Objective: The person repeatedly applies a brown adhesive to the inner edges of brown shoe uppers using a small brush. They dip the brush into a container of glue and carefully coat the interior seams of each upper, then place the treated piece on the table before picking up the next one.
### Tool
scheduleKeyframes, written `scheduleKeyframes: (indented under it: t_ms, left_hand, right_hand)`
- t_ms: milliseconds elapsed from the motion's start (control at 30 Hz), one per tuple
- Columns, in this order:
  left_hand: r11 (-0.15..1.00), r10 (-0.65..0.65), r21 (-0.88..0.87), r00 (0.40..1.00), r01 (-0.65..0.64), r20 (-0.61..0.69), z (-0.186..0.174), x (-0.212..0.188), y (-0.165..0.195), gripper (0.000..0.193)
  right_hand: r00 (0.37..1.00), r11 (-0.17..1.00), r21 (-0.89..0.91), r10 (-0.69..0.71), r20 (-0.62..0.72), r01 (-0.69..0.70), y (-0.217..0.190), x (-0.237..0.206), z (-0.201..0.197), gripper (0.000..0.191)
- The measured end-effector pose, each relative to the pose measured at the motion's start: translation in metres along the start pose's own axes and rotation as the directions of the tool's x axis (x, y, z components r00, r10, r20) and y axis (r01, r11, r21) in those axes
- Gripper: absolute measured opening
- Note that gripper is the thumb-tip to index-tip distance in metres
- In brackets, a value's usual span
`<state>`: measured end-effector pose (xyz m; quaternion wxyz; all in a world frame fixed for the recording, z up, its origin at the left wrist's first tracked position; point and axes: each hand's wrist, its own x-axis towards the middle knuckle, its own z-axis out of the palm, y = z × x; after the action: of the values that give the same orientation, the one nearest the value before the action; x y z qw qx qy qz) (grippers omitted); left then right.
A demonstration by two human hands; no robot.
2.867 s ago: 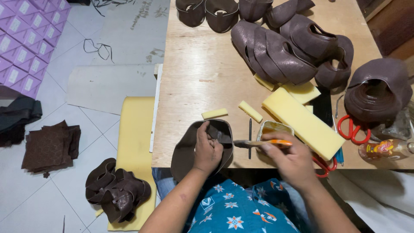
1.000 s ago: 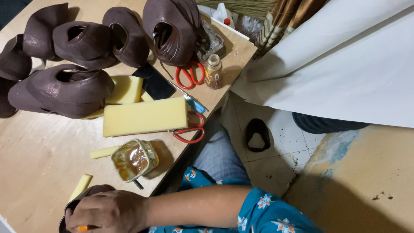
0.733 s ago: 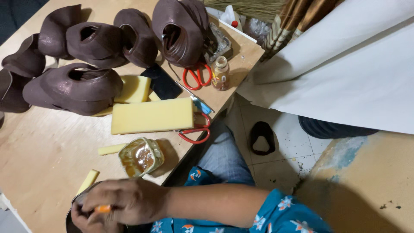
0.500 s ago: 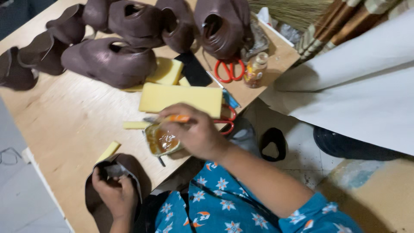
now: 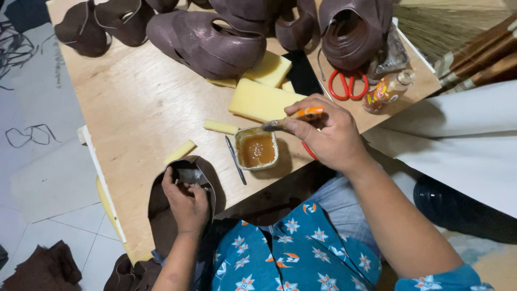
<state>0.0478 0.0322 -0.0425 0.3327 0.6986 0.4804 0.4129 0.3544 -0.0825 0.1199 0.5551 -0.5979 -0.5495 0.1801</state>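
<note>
Left hand (image 5: pixel 186 202): palm down, fingers curled and pressing downward, thumb set at the inner side. The left forearm runs up from the lower frame edge, nearly straight. Right hand (image 5: pixel 328 132): closed in a pinch grip, thumb and forefinger together at the front, remaining fingers folded under. The right wrist is level; the bare forearm extends back toward the lower right to a patterned sleeve.

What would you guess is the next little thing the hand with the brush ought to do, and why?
Probably lower the bristles into the small tin of amber glue. The right hand holds the orange-handled brush with its tip just above the tin's rim, not yet in the glue. Meanwhile the left hand steadies the dark brown leather shoe piece at the edge of the wooden table, apparently ready for coating.
</note>
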Motion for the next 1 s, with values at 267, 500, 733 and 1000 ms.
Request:
scheduleKeyframes:
  t_ms: [267,500,733,1000]
  left_hand:
    - [0.999,0.0,-0.037,0.999,-0.001,-0.037,-0.002,-0.004,0.002,0.069]
    - [0.995,-0.075,-0.067,0.996,0.072,-0.046,-0.002,-0.007,0.006,0.071]
    - [0.972,-0.217,-0.096,0.976,0.215,-0.012,-0.004,-0.01,0.01,0.076]
    - [0.989,-0.028,-0.149,0.997,0.017,-0.076,-0.005,-0.011,0.008,0.076]
  right_hand:
    - [0.997,0.986,-0.168,0.023,0.076,-0.01,-0.004,-0.003,0.032,0.02]
    - [0.974,0.921,-0.389,0.122,0.19,-0.04,0.019,0.0,0.06,0.023]
    - [0.964,0.931,-0.329,0.219,0.153,-0.16,0.023,-0.009,0.06,0.021]
    - [0.981,0.98,-0.139,0.157,0.115,-0.141,0.004,-0.023,0.025,0.027]
